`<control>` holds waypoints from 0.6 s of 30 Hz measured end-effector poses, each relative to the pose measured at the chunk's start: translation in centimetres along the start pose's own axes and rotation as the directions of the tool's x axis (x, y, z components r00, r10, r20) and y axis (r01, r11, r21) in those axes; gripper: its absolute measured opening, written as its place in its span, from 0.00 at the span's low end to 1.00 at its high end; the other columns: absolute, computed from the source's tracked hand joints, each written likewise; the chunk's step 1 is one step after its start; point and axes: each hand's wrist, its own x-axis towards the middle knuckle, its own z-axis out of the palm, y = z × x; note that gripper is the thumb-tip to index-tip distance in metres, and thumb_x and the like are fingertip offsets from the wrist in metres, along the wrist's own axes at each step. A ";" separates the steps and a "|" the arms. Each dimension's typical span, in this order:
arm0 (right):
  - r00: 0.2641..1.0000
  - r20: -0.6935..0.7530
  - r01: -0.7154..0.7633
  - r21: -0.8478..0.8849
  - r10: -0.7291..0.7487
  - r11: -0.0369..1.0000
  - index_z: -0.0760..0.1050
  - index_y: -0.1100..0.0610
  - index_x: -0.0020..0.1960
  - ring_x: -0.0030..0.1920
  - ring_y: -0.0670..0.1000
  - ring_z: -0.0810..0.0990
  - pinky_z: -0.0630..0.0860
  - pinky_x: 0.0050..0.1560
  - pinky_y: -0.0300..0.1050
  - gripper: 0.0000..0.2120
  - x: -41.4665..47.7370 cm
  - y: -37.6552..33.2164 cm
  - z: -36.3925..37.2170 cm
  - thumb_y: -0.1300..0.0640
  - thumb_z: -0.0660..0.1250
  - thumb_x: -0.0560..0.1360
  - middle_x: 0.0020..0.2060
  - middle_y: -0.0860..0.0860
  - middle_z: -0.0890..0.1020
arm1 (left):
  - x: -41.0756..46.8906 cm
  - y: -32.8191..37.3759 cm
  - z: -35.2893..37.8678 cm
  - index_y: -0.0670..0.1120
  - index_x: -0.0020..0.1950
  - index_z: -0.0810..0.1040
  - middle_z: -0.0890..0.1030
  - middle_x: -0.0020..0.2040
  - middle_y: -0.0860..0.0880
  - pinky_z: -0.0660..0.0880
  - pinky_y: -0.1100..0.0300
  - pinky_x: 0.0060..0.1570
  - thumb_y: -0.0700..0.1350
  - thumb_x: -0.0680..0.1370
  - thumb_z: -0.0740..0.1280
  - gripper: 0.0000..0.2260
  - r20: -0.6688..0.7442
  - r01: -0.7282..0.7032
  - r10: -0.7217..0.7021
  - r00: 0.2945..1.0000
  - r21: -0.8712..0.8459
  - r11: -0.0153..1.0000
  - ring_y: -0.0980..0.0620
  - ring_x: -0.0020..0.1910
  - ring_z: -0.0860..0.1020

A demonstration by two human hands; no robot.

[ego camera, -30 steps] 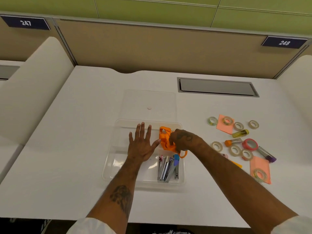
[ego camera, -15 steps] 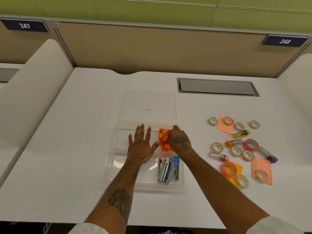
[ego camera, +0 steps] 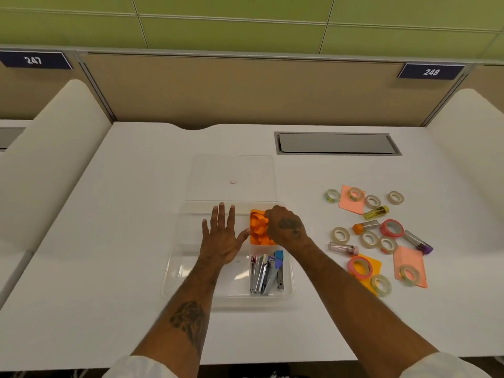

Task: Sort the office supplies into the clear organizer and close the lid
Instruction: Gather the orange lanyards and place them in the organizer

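Note:
The clear organizer (ego camera: pixel 174 268) lies on the white desk in front of me. My left hand (ego camera: pixel 222 236) rests flat and spread inside its left half. Over the far right compartment, my right hand (ego camera: pixel 285 227) has its fingers curled down on the orange pieces (ego camera: pixel 257 226) lying there; the grip itself is hidden. The near right compartment holds several metal staplers and clippers (ego camera: pixel 266 274). The clear lid (ego camera: pixel 231 173) lies flat behind the organizer. Tape rolls (ego camera: pixel 368 240), small tubes (ego camera: pixel 343 248) and sticky notes (ego camera: pixel 409 261) are scattered to the right.
A grey cable hatch (ego camera: pixel 336 143) is set into the desk at the back right. Padded dividers (ego camera: pixel 49 165) rise on both sides, and a tan partition stands behind. The desk's near edge runs below my forearms.
My right hand has carried the orange pieces farther back into the far right compartment and pushed them down. My left hand has stayed flat in the organizer.

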 end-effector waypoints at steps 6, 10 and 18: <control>0.987 -0.161 -0.001 -0.166 -0.026 0.986 0.49 0.49 0.78 0.77 0.62 0.44 0.51 0.72 0.64 0.34 -1.3 0.6 0.7 0.33 0.42 0.77 0.77 0.59 0.46 | -1.6 -0.6 -1.4 0.52 0.77 0.36 0.38 0.79 0.46 0.41 0.40 0.73 0.75 0.67 0.28 0.44 -0.124 -0.073 0.079 0.989 0.049 0.996 0.45 0.78 0.38; 0.986 -0.164 -0.024 -0.176 -0.006 0.984 0.43 0.45 0.78 0.76 0.62 0.39 0.46 0.71 0.67 0.45 -2.5 1.8 1.4 0.25 0.25 0.66 0.77 0.58 0.40 | -2.8 -1.1 -1.8 0.52 0.79 0.41 0.44 0.80 0.44 0.44 0.39 0.72 0.73 0.74 0.35 0.39 -0.196 -0.141 0.162 0.967 0.120 0.983 0.43 0.78 0.43; 0.971 -0.192 -0.164 -0.114 0.140 0.980 0.50 0.46 0.77 0.76 0.64 0.49 0.55 0.68 0.70 0.40 -5.9 4.9 1.6 0.27 0.33 0.72 0.77 0.59 0.49 | -3.4 0.3 -1.9 0.54 0.78 0.41 0.45 0.79 0.44 0.47 0.37 0.72 0.73 0.74 0.37 0.37 -0.193 -0.228 0.258 0.947 0.168 0.959 0.43 0.78 0.45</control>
